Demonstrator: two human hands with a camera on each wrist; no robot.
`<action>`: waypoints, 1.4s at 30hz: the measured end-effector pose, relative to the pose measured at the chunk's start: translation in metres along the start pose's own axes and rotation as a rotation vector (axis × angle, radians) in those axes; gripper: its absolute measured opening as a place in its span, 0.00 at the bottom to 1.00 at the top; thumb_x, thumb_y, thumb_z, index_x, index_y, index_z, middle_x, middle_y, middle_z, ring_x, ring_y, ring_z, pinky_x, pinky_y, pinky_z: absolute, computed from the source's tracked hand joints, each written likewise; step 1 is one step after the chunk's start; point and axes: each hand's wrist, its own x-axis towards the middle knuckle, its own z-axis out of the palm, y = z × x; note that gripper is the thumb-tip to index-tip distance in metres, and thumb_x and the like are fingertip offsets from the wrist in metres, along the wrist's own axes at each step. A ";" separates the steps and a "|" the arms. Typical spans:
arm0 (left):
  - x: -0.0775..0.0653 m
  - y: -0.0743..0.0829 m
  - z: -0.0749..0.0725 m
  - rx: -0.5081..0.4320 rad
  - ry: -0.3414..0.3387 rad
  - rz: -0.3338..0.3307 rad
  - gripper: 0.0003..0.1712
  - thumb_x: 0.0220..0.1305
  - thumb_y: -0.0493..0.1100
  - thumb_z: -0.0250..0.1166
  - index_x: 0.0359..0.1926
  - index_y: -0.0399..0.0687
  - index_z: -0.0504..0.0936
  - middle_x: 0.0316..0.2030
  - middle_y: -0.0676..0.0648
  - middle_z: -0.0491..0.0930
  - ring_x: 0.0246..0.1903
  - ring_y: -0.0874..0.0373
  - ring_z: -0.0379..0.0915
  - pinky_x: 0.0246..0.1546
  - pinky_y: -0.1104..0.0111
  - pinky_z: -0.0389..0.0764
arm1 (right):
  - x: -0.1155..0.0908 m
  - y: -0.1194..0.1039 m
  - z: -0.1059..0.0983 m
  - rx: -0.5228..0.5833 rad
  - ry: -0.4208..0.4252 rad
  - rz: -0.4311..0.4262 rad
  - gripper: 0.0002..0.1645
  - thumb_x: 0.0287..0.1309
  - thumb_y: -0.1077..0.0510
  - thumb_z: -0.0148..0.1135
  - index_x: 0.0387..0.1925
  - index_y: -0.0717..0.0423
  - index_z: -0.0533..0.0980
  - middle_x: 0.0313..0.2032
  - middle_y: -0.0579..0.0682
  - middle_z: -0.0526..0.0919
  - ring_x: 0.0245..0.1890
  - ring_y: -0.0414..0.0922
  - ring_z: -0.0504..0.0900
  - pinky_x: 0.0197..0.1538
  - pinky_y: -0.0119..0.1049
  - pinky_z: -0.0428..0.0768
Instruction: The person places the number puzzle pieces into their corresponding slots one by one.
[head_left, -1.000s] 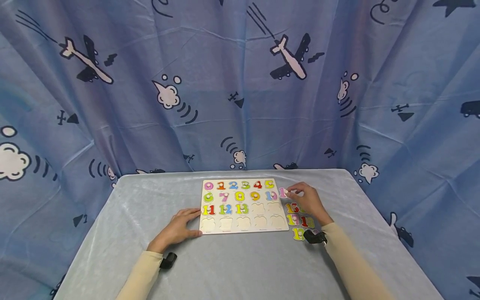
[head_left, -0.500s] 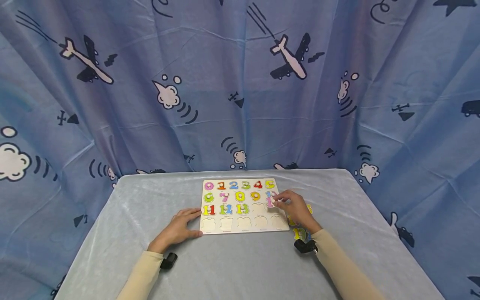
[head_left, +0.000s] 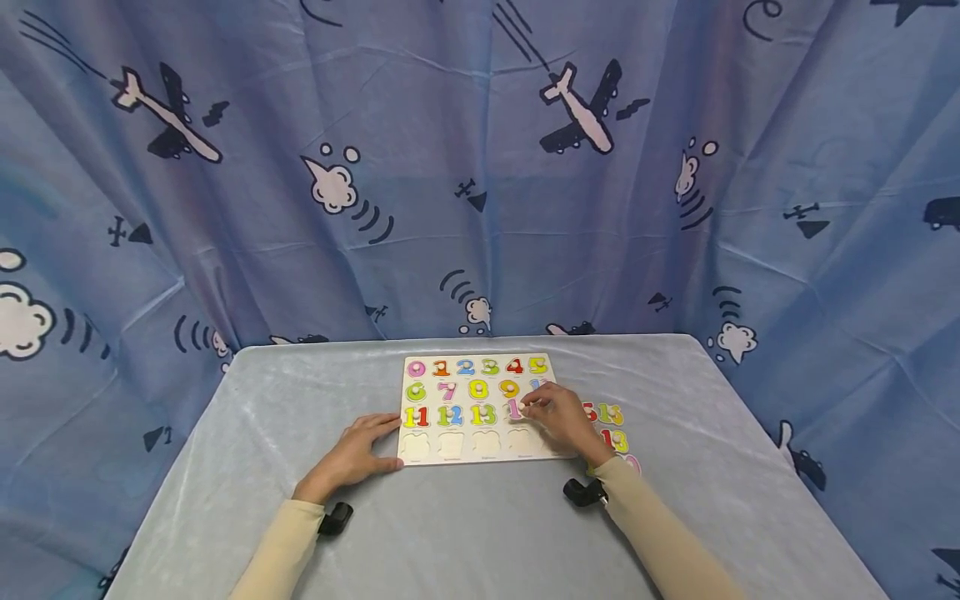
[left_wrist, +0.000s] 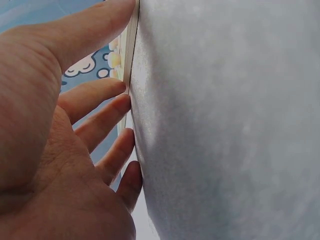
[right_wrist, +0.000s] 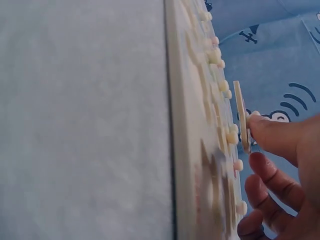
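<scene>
A cream wooden number puzzle board (head_left: 452, 447) lies on the table, with colourful knobbed numbers in its upper rows and bare recesses along the bottom row. My right hand (head_left: 564, 418) pinches a pink number puzzle piece (head_left: 514, 409) by its knob over the third row, right of the green 13 (head_left: 483, 415). In the right wrist view this piece (right_wrist: 240, 115) stands off the board's face, apart from it; its second digit is hidden by my fingers. My left hand (head_left: 351, 457) rests at the board's left edge, fingers (left_wrist: 107, 120) extended and touching it.
Several loose number pieces (head_left: 612, 415) lie right of the board, partly covered by my right hand and sleeve. The grey cloth-covered table (head_left: 465, 533) ends at the back against a blue curtain (head_left: 405, 167) printed with airplanes.
My right hand has carried the pink piece leftward from beside the board, past the 10, to the third row. The left hand has stayed at the edge.
</scene>
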 end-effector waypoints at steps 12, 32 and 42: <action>0.002 0.001 0.001 -0.010 -0.009 -0.018 0.44 0.53 0.51 0.75 0.68 0.43 0.70 0.69 0.44 0.68 0.71 0.42 0.56 0.68 0.44 0.57 | 0.004 0.001 0.007 -0.110 -0.058 0.053 0.07 0.52 0.58 0.73 0.36 0.51 0.87 0.32 0.43 0.81 0.30 0.39 0.72 0.36 0.33 0.69; -0.001 -0.002 -0.001 -0.001 -0.002 -0.006 0.43 0.53 0.50 0.75 0.68 0.44 0.71 0.68 0.43 0.69 0.70 0.41 0.57 0.67 0.43 0.57 | 0.007 -0.004 0.010 -0.162 -0.123 0.078 0.10 0.54 0.55 0.72 0.39 0.50 0.86 0.34 0.44 0.82 0.31 0.40 0.73 0.38 0.35 0.71; 0.000 -0.001 -0.001 -0.010 -0.009 -0.013 0.43 0.53 0.50 0.75 0.69 0.44 0.70 0.69 0.44 0.68 0.71 0.42 0.56 0.68 0.44 0.57 | 0.011 -0.002 -0.021 -0.056 0.028 0.042 0.19 0.61 0.54 0.66 0.52 0.56 0.80 0.42 0.53 0.83 0.40 0.47 0.80 0.41 0.39 0.74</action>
